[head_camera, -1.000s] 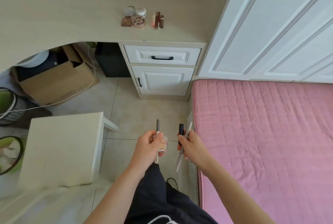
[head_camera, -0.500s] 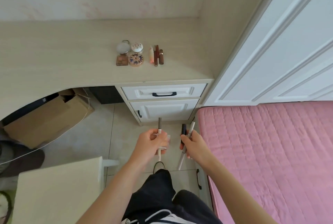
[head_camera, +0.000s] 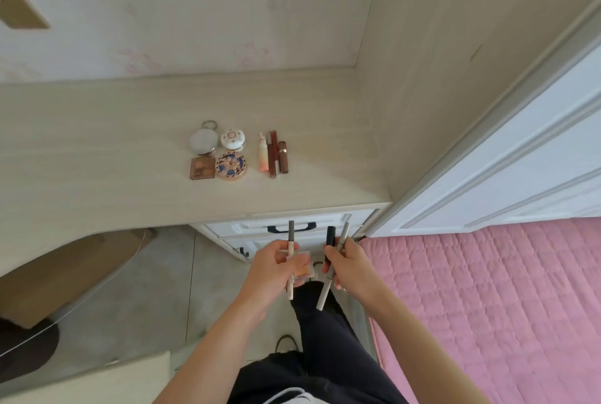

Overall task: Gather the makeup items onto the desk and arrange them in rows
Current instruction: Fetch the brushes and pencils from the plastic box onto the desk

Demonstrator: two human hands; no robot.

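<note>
From the head view, our left hand (head_camera: 266,268) grips a slim pencil (head_camera: 291,234) and a small clear case (head_camera: 302,271). Our right hand (head_camera: 349,265) grips a black tube (head_camera: 330,237) and a white pencil (head_camera: 325,293). Any print is too small to read. Both hands hover before the front edge of the desk (head_camera: 97,159), where compacts (head_camera: 218,151) and tubes (head_camera: 273,154) lie in rows, with bare wood on either side.

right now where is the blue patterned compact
Head view, left of centre on the desk: the compact sits between the palette and the tubes, in front of the white jar.
</note>
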